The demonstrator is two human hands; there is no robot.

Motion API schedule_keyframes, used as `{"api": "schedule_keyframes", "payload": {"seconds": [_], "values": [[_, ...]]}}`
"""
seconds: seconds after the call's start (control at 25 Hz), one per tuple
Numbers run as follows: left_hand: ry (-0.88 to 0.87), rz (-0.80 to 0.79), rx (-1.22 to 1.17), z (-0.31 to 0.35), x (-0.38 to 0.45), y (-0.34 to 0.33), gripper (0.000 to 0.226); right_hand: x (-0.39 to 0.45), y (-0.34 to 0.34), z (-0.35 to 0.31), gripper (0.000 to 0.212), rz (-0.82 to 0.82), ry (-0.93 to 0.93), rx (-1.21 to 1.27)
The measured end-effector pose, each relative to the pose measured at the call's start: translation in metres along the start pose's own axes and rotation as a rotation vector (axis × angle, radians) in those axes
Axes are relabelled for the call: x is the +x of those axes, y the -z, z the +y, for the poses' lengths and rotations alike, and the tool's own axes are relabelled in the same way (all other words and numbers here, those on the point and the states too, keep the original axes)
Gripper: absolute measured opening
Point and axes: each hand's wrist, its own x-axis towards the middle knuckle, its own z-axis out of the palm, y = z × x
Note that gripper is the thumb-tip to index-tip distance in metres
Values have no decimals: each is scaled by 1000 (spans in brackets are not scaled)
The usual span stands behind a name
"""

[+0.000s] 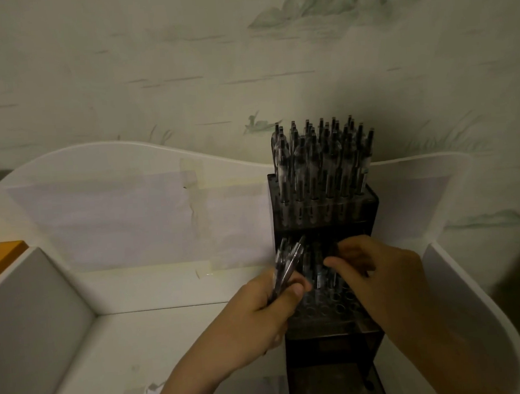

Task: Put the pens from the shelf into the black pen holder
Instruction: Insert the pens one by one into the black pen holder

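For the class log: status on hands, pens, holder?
Left hand gripping spare pens. Right hand over black pen holder middle tier. Top tier full. Nothing blocking.

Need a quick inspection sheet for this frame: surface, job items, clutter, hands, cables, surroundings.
Surface: white shelf with raised side walls, taped paper on its back panel.
Job's things: tiered black plastic pen holder; upper tier packed with upright dark-capped pens; middle tier has some open holes.
Clutter: orange-edged board at far left.
Grippers: left hand in a closed grip on a bundle of clear pens; right hand at the middle tier, what its fingers pinch is unclear.
Cables: nothing seen.
Surroundings: pale wallpaper with painted mountains; dim light.
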Motion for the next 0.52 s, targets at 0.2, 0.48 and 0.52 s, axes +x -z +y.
{"api": "schedule_keyframes", "payload": {"seconds": [0.2, 0.48, 0.52], "values": [[2, -76, -38, 5, 3, -11, 29, -16, 4, -24, 19, -9, 32, 208], [1, -69, 53, 6, 8, -21, 22, 4, 32, -30, 13, 20, -510, 847], [7, -44, 50, 4, 7, -20, 24, 9, 41, -30, 12, 105, -476, 828]]}}
